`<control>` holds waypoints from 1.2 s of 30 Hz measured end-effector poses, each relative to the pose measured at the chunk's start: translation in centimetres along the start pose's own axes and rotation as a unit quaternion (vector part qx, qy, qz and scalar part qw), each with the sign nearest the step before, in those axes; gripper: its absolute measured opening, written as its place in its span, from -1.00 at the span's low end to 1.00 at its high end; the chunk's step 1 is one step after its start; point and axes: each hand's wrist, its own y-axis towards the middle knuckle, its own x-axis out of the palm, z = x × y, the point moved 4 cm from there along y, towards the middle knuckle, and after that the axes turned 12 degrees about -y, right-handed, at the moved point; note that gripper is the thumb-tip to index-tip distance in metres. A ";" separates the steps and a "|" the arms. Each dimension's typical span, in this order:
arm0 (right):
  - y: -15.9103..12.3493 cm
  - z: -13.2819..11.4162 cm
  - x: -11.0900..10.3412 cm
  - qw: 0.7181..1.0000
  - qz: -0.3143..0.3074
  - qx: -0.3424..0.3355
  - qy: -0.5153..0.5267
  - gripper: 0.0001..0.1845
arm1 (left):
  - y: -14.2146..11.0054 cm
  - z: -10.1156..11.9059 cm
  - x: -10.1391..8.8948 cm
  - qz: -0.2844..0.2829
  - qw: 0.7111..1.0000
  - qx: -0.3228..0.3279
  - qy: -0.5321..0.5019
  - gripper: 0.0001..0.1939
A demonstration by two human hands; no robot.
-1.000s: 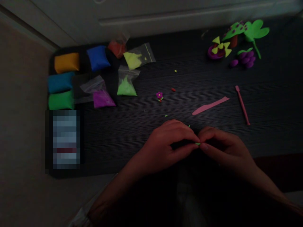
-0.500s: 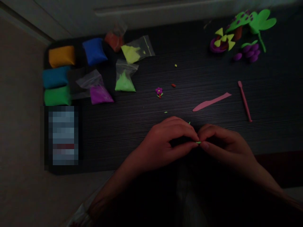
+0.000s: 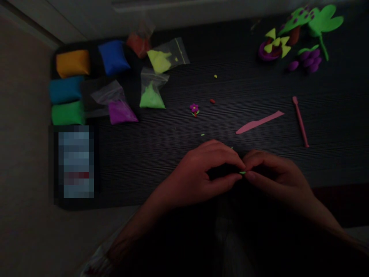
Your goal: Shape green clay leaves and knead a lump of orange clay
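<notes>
My left hand (image 3: 206,171) and my right hand (image 3: 275,173) meet fingertip to fingertip close to the table's near edge. Pinched between them is a tiny piece of light green clay (image 3: 242,172), partly covered by the fingers. Just beyond the left fingers another green speck (image 3: 231,147) shows on the table. Farther out lies a small clay flower (image 3: 194,109) with purple petals, a yellow centre, a red stem and green leaves. A green clay bit (image 3: 202,134), a red clay bit (image 3: 212,101) and a yellow clay bit (image 3: 215,76) lie around it.
A pink modelling knife (image 3: 259,122) and a pink stick tool (image 3: 300,122) lie beyond my right hand. Several clay packs, among them a purple bag (image 3: 122,112), sit at left above a blurred-out phone-like object (image 3: 76,161). Finished clay figures, including grapes (image 3: 310,60), stand far right.
The view has shifted slightly, so the table things sit a little higher in the picture. Both hands keep their pinch on the green clay, with the left fingertips a bit more apart.
</notes>
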 end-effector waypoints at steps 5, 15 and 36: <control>0.0 0.0 0.0 1.000 -0.005 -0.001 0.006 -0.95 | 0.0 -0.1 0.1 -0.007 1.000 0.008 0.013 -0.89; 0.2 -0.3 0.0 1.000 -0.018 -0.001 -0.002 -0.95 | 0.0 0.0 0.2 -0.012 0.999 0.020 0.022 -0.89; 0.3 0.0 0.0 0.999 -0.043 0.007 0.001 -0.97 | -0.1 0.0 0.0 0.002 1.000 0.016 0.014 -0.89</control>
